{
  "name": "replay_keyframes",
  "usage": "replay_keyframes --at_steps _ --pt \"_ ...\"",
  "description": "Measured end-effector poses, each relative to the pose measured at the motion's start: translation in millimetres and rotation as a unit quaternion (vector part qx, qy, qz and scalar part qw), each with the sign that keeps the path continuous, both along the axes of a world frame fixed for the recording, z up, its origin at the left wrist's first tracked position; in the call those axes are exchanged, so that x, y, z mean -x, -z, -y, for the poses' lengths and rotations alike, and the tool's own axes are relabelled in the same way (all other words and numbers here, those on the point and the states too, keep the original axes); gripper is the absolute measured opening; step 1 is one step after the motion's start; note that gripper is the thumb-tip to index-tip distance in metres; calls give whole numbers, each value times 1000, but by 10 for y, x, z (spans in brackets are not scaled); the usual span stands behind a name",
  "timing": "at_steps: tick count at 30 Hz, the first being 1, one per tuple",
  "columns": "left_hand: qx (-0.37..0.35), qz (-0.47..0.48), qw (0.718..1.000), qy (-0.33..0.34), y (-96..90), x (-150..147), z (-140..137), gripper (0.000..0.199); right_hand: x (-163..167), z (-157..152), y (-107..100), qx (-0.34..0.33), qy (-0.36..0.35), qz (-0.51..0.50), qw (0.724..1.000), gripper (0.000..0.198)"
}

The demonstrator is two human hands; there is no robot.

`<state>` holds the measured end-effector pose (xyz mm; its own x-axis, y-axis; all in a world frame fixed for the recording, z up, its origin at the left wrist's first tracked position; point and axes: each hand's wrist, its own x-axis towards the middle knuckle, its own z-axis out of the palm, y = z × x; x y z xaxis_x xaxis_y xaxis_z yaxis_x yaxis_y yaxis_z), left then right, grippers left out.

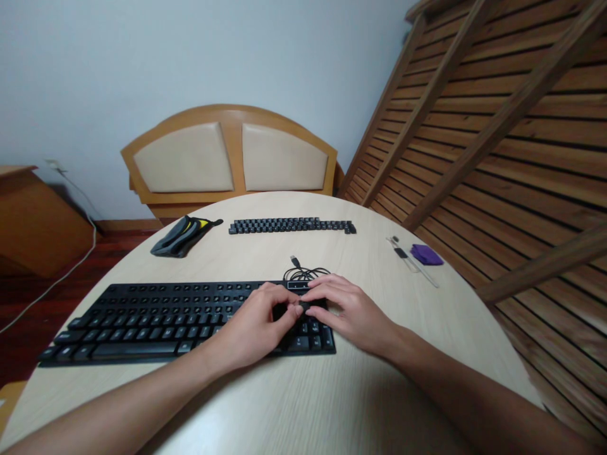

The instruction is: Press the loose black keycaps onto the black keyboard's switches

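A black keyboard (142, 349) lies across the near part of the table. Its upper rows show bare switch sockets, while the lower rows and part of the number pad carry keycaps. Over the number pad, my left hand (256, 322) is closed, thumb and forefinger tips pinched. My right hand (353, 309) meets it from the other side, closed with its fingertips together at the same spot. A small dark piece, apparently a keycap (304, 306), shows between the fingertips of both hands; they partly hide it. Behind them lies the keyboard's coiled USB cable (303, 273).
Rows of loose black keycaps (291, 225) are lined up farther back. A dark grey and yellow pouch (183, 237) lies at left. On the right are a purple cloth (427, 254) and a thin pale tool (422, 270). The round table's edge (493, 309) curves near slatted wood (497, 126).
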<state>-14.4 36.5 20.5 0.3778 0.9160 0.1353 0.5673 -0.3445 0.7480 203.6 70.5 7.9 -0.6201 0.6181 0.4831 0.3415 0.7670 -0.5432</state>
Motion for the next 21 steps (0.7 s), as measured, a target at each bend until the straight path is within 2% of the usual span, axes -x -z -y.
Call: replay_keyframes --at_steps 5,11,17,21 --pt "60 46 997 -23 -31 -4 9 27 5 -23 -25 -19 -20 -10 1000 16" --pt "76 109 991 10 6 -1 -25 20 13 -36 -69 -41 -27 -6 999 11" --pt "18 54 998 5 43 28 -35 23 -56 -98 -76 -32 4 2 999 10" --pt "23 18 999 -25 74 46 -31 24 -99 -138 -87 -32 34 33 998 9"
